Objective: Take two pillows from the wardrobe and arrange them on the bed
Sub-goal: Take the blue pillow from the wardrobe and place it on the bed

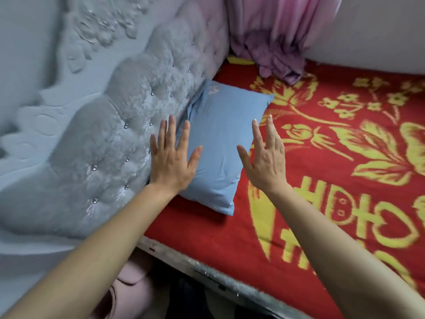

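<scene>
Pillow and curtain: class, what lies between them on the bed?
Only bare red blanket lies between the pillow and the curtain, seen in the head view.

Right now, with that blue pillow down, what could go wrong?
Only one blue pillow shows, so the second may be forgotten. It leans on the tufted headboard at a skew and may need squaring. The left hand and right hand, both spread, could nudge it crooked.
</scene>
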Motion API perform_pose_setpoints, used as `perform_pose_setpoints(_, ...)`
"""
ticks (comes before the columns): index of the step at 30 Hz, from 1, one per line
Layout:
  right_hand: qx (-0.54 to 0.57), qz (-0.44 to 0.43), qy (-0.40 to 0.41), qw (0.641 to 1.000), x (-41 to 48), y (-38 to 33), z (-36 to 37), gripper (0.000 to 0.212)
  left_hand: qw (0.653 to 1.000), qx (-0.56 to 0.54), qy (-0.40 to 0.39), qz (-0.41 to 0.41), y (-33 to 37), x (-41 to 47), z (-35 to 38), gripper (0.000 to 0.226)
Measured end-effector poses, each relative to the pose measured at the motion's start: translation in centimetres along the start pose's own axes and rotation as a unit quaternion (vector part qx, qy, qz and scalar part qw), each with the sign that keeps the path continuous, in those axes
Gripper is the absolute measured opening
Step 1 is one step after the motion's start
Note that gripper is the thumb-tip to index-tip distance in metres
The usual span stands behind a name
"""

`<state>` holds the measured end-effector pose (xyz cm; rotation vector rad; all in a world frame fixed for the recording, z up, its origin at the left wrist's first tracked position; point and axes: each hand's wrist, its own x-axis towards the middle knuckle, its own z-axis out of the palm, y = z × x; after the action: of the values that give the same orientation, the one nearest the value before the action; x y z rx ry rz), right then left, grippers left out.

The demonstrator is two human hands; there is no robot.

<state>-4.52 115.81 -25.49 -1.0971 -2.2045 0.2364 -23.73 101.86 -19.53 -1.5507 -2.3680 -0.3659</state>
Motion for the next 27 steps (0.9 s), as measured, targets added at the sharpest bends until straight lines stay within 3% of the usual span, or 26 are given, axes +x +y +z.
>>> perform_pose_setpoints(1,-0.002,-0.047,0.016,0.999,0.1,-1.2,-4.3,0.071,0.999,0.022,0.042,-0.004,1.3,-1.7,-4.5,0.07)
perform_pose_setpoints(7,-0.022,-0.055,0.061,0.996,2.6,-0.6,-8.4,0.074,0.997,0.038,0.055,0.025,1.6,-1.0,-8.6,0.069)
perform_pose_setpoints(15,-0.017,-0.097,0.134,0.986,-0.5,-5.7,-19.0,0.075,0.983,0.036,0.176,0.036,4.2,-5.9,-19.9,0.067)
perform_pose_setpoints(27,-0.053,-0.21,0.03,0.976,-19.6,-12.4,-23.8,0.077,0.987,0.053,0.14,-0.058,4.2,-30.1,-24.7,0.07)
